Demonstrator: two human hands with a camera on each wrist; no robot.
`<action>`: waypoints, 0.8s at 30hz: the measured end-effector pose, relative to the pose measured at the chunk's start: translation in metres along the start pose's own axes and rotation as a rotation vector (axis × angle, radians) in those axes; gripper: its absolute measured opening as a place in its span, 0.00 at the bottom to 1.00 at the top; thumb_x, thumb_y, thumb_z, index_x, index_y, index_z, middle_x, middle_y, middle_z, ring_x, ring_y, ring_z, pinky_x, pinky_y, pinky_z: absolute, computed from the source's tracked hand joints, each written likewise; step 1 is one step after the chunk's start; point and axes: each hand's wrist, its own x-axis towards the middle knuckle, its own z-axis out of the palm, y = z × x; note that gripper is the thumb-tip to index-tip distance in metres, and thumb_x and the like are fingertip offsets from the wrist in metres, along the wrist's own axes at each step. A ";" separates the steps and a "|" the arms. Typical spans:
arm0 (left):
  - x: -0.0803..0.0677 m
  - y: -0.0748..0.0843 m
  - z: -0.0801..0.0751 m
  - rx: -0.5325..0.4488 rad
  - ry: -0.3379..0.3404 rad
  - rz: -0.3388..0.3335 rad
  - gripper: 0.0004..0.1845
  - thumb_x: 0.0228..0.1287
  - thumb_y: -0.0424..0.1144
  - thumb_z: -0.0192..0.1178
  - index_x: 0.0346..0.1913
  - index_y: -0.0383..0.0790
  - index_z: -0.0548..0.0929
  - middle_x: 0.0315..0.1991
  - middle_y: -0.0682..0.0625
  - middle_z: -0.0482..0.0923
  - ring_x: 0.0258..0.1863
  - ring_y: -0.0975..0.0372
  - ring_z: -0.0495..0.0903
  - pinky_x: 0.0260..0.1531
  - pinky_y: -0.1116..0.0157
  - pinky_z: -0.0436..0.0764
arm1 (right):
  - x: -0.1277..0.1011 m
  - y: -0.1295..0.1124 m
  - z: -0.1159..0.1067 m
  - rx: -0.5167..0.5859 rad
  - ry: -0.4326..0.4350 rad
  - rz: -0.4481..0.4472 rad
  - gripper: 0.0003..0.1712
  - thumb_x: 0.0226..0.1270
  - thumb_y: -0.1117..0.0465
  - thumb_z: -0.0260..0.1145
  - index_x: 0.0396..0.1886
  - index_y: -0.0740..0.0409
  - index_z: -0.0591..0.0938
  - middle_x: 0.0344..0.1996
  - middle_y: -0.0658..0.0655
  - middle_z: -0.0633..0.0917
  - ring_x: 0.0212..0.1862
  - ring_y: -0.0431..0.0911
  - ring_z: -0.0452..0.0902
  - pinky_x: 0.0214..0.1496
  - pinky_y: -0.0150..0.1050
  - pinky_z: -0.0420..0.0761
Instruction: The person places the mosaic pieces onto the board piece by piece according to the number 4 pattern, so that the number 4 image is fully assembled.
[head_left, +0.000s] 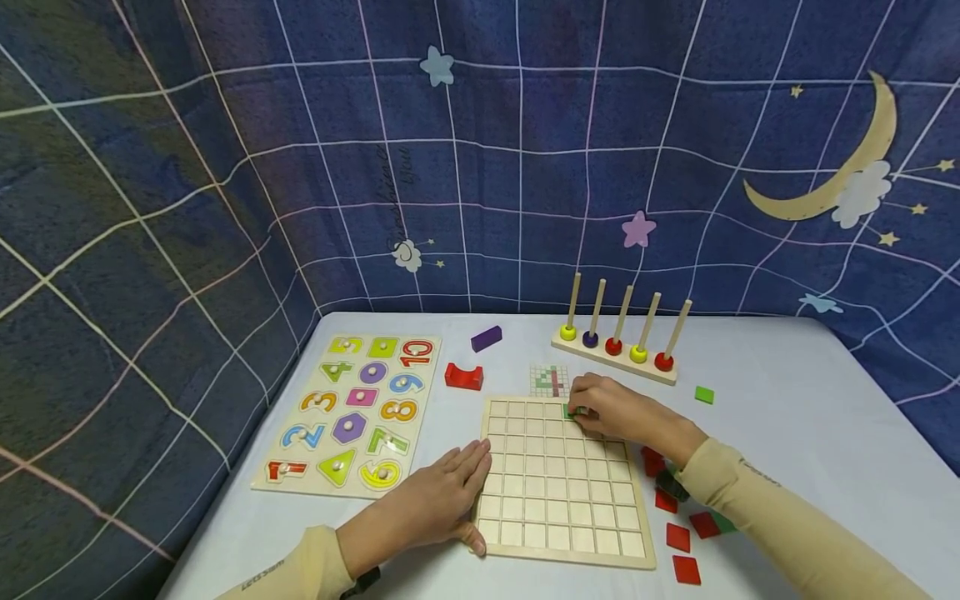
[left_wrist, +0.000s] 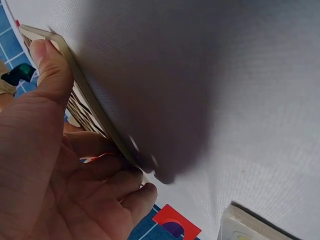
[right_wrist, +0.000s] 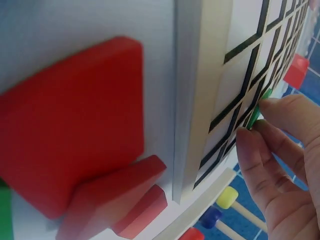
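Observation:
A light wooden grid board of square cells lies in the middle of the white table. My left hand rests along its left edge, fingers extended and the thumb at the near left corner. At the far row, my right hand pinches a small green square tile between thumb and fingers, right down at the cells. Just beyond the board is a small card printed with a coloured grid pattern.
Several red tiles and some green ones lie right of the board, partly under my right arm. One green tile sits farther back. Left stands a number puzzle board; behind are a red arch block, a purple block and a peg stand.

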 end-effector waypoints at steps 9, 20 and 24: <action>0.000 -0.001 0.000 0.001 0.005 0.006 0.62 0.58 0.76 0.61 0.81 0.29 0.65 0.84 0.35 0.61 0.84 0.48 0.65 0.82 0.55 0.70 | -0.001 -0.001 -0.005 0.001 -0.025 0.015 0.05 0.67 0.71 0.76 0.38 0.59 0.90 0.35 0.53 0.86 0.36 0.40 0.75 0.36 0.30 0.81; 0.003 -0.005 0.000 -0.024 0.027 0.001 0.63 0.56 0.75 0.64 0.80 0.27 0.65 0.83 0.33 0.62 0.83 0.47 0.66 0.81 0.54 0.71 | -0.019 0.004 -0.022 0.002 0.016 0.023 0.06 0.65 0.73 0.76 0.41 0.63 0.91 0.41 0.58 0.88 0.43 0.48 0.84 0.44 0.36 0.90; 0.002 -0.003 0.001 -0.046 0.022 0.009 0.63 0.56 0.75 0.64 0.80 0.26 0.65 0.83 0.33 0.62 0.83 0.46 0.66 0.81 0.53 0.71 | -0.033 0.003 -0.025 0.036 -0.020 0.103 0.07 0.66 0.71 0.76 0.43 0.61 0.92 0.44 0.56 0.88 0.47 0.48 0.84 0.48 0.38 0.91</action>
